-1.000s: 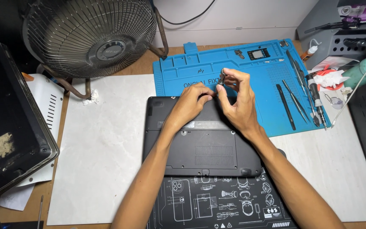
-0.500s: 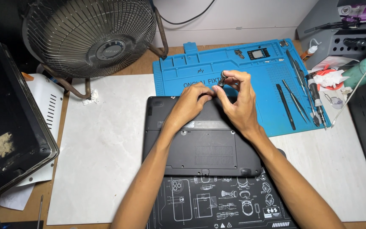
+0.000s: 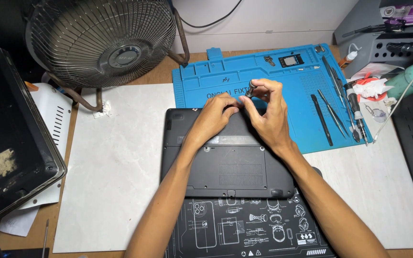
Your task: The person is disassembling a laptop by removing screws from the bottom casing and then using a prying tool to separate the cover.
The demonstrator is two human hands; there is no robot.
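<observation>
Head view: A black laptop (image 3: 228, 160) lies upside down, base panel up, on a pale work surface (image 3: 120, 167). Its far edge overlaps a blue repair mat (image 3: 283, 79); its near edge meets a black mat with white line drawings (image 3: 244, 229).

The right hand (image 3: 268, 114) is raised over the laptop's far edge. Its thumb and fingertips are closed on the upper end of a small dark screwdriver (image 3: 251, 89), which stands tilted with its tip pointing down toward the laptop; the tip itself is hidden behind the fingers.

The left hand (image 3: 213, 117) rests on the laptop's far edge, just beside the right hand. Its fingertips are drawn together near the lower part of the screwdriver; whether they pinch it cannot be told.

Several slim tools (image 3: 333, 112) lie on the right part of the blue mat. A metal fan (image 3: 101, 43) stands at the far left.
</observation>
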